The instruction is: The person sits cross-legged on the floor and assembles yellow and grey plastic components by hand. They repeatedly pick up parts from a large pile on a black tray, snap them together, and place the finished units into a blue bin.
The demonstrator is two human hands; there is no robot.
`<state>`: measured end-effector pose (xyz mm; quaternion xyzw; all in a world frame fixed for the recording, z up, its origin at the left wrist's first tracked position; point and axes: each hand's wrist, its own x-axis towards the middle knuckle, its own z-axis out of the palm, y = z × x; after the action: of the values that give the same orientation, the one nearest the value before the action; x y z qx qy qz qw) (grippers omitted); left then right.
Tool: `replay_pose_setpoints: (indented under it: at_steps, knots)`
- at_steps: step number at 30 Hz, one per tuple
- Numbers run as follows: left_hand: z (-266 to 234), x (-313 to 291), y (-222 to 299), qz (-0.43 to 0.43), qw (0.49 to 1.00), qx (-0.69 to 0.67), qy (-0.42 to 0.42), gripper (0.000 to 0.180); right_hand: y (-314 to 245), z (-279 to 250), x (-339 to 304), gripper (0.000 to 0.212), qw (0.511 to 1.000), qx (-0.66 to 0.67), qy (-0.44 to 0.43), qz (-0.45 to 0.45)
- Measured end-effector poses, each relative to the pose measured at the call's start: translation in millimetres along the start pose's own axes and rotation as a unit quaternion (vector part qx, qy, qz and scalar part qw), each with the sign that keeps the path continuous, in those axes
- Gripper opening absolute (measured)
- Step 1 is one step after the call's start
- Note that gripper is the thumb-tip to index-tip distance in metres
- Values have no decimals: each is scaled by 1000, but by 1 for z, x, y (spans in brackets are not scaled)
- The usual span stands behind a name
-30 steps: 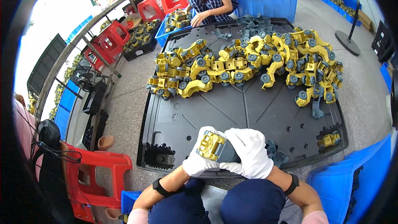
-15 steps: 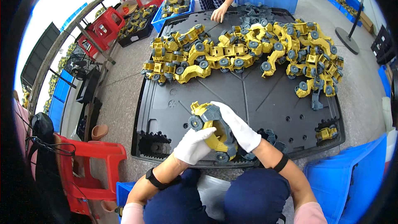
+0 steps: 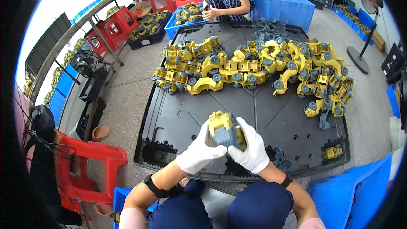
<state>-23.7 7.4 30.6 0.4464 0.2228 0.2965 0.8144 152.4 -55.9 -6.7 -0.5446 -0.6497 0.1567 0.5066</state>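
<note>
My left hand (image 3: 198,153) and my right hand (image 3: 252,147), both in white gloves, hold a toy truck (image 3: 224,132) between them above the near part of a black plastic table (image 3: 203,112). Its body is yellow, with a dark grey part turned toward me; its lower side is hidden by my fingers. By my right wrist, grey plastic parts (image 3: 281,160) lie at the table's near edge. A single yellow toy truck (image 3: 332,153) sits in the near right corner. Across the middle and far right spreads a heap of yellow toy trucks (image 3: 241,77) with grey wheels.
More grey parts (image 3: 271,29) lie at the far edge. Beyond it sits a person (image 3: 227,6), hands together, beside a large blue crate (image 3: 282,6) and a blue crate of trucks (image 3: 188,15). A red stool (image 3: 91,154) stands left; a blue bin (image 3: 349,191) stands right.
The truck in my hands has been turned so its grey part faces me, and my right hand has shifted to its right side. The person opposite has drawn a hand back from the table.
</note>
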Motion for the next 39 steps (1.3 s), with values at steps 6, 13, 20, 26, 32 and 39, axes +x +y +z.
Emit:
replay_pose_setpoints:
  at_steps: [6,13,20,26,32,39]
  knots:
    - [9,-9,12,-38,984,169,37,99,-4,-4,-3,98,992,-49,9,-118]
    - [20,-12,13,18,961,273,43,99,3,-10,-10,96,991,-31,-18,-126]
    - [3,-31,24,50,929,359,73,98,-14,-7,-1,90,994,16,-75,-75]
    - [-39,-118,91,-16,920,352,173,92,1,-28,-14,50,997,4,64,-35]
    - [-90,-360,114,-246,825,323,393,63,24,-77,-31,32,976,16,149,157]
    - [-118,-538,33,-494,680,173,514,45,69,-141,-81,36,950,-218,-22,224]
